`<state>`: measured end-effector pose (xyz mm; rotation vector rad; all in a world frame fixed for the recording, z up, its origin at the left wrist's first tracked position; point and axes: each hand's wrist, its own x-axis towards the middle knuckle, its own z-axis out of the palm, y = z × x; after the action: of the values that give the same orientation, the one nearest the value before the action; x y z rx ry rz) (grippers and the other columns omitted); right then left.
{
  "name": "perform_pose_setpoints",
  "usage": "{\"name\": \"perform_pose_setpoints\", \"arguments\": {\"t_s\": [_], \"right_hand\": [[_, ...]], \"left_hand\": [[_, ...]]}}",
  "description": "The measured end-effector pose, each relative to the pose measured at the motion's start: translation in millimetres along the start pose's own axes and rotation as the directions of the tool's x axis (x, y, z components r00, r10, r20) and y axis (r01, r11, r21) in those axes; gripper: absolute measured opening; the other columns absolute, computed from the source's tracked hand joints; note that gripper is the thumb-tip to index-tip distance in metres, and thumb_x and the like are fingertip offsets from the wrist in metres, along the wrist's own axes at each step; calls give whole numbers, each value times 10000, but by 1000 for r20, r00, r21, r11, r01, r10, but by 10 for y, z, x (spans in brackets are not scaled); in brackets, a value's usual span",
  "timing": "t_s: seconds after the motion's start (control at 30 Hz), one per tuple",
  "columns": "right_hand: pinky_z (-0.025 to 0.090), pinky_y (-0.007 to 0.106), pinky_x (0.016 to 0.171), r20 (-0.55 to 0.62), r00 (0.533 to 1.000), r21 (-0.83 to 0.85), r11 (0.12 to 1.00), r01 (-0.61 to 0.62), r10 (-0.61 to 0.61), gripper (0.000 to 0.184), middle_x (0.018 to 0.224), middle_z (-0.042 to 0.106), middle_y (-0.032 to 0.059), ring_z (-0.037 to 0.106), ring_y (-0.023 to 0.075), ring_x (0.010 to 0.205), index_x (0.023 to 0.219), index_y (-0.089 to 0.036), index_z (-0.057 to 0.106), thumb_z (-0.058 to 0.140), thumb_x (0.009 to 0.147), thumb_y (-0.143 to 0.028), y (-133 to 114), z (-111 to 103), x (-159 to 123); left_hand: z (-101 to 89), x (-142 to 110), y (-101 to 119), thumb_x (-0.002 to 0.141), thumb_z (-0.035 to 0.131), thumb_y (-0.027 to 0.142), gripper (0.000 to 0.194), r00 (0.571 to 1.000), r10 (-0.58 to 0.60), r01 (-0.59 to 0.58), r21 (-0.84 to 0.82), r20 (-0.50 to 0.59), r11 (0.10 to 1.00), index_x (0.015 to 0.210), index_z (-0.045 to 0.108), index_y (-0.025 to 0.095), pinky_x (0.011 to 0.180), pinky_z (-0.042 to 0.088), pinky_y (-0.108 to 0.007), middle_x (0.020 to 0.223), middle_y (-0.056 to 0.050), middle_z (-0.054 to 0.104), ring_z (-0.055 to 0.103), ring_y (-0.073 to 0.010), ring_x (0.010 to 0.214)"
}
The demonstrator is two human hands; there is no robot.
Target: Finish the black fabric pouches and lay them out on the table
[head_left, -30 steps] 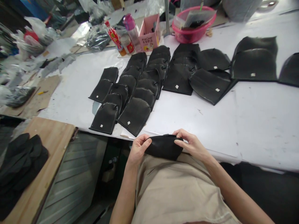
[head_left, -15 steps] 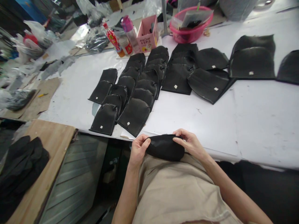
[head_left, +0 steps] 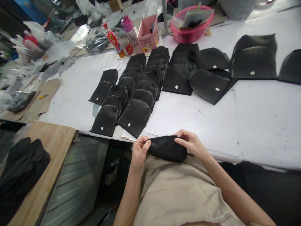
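A black fabric piece (head_left: 167,148) with a rounded lower edge is stretched between my two hands, just off the table's front edge and against my beige clothing. My left hand (head_left: 140,150) pinches its left upper corner between thumb and fingers. At the right upper corner, my right hand (head_left: 189,142) grips it the same way, thumb on top. Several similar black pieces lie overlapped in rows on the table beyond, such as a front one (head_left: 135,116) with a small white tag. Another tagged piece (head_left: 105,120) lies to its left.
White paper covers the table (head_left: 211,125). At the back stand a pink box (head_left: 148,38), a red-labelled bottle (head_left: 113,40), a purple-capped bottle (head_left: 130,33) and a pink basket (head_left: 185,36). A wooden board (head_left: 54,138) at lower left carries dark cloth (head_left: 23,169).
Both hands keep their hold on the black fabric piece. Its lower right edge has shifted very slightly; the pieces on the table have not moved.
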<state>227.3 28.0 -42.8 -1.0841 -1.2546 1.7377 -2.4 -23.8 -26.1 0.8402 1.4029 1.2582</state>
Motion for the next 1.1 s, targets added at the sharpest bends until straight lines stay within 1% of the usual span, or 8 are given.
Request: {"name": "perform_pose_setpoints", "arguments": {"t_s": [0.1, 0.17, 0.3, 0.53, 0.7, 0.8, 0.9, 1.1], "right_hand": [[401, 277, 690, -4, 995, -197, 976, 93, -95, 267, 770, 578, 8, 519, 162, 752, 695, -197, 549, 680, 831, -387, 15, -25, -4], [397, 275, 683, -12, 995, -226, 969, 98, -103, 271, 763, 573, 7, 513, 160, 741, 687, -197, 548, 665, 842, -386, 18, -30, -15], [373, 269, 643, -66, 996, -140, 989, 44, -53, 280, 735, 547, -5, 480, 146, 693, 684, -195, 551, 680, 824, -402, 14, -5, -27], [305, 252, 544, -146, 983, 92, 991, -96, 108, 298, 625, 487, -37, 407, 115, 582, 677, -190, 563, 732, 764, -420, -10, 73, -11], [313, 249, 549, -138, 982, 144, 984, -108, 128, 319, 622, 495, -38, 416, 116, 581, 673, -193, 548, 749, 744, -429, -14, 80, -4], [321, 249, 551, -146, 981, 157, 982, -105, 128, 317, 631, 503, -35, 426, 119, 589, 672, -194, 550, 754, 741, -426, -8, 82, -4], [331, 245, 555, -134, 982, 223, 970, -100, 132, 311, 647, 519, -32, 437, 115, 593, 673, -190, 555, 762, 741, -413, 5, 90, -4], [348, 246, 569, -94, 983, 286, 950, -127, 160, 325, 667, 535, -22, 447, 121, 613, 668, -191, 556, 781, 721, -419, -20, 104, 0]], "left_hand": [[13, -6, 0, 792, 693, 357, 301, 999, -1, 1, 1, -37, 1000, 648, 505, 171, 606, 363, -220, 675, 22, 493, 425, -103, 616], [18, -10, -8, 791, 695, 355, 301, 999, 1, -1, -2, -47, 1000, 648, 505, 170, 603, 362, -217, 677, 23, 492, 423, -101, 615], [21, -14, -23, 805, 687, 334, 274, 999, 13, -14, -15, -41, 1000, 665, 519, 170, 620, 365, -215, 694, 22, 493, 426, -102, 636], [27, -9, -35, 800, 672, 368, 297, 998, 1, 1, 33, -61, 999, 648, 508, 172, 628, 372, -226, 690, 18, 492, 431, -111, 638], [37, -20, -51, 790, 677, 372, 306, 997, -1, 3, 24, -78, 1000, 644, 494, 175, 629, 373, -222, 686, 23, 480, 426, -108, 637], [48, -29, -48, 786, 687, 361, 306, 997, -7, 7, -9, -78, 1000, 644, 492, 173, 625, 372, -218, 687, 25, 478, 426, -103, 633], [57, -33, -38, 783, 694, 343, 304, 997, -27, 22, -57, -73, 998, 639, 491, 169, 619, 366, -214, 686, 27, 480, 425, -98, 629], [28, -32, 4, 784, 706, 328, 296, 997, -78, 76, -110, -15, 991, 662, 489, 166, 623, 379, -206, 686, 30, 504, 449, -90, 624]]}}
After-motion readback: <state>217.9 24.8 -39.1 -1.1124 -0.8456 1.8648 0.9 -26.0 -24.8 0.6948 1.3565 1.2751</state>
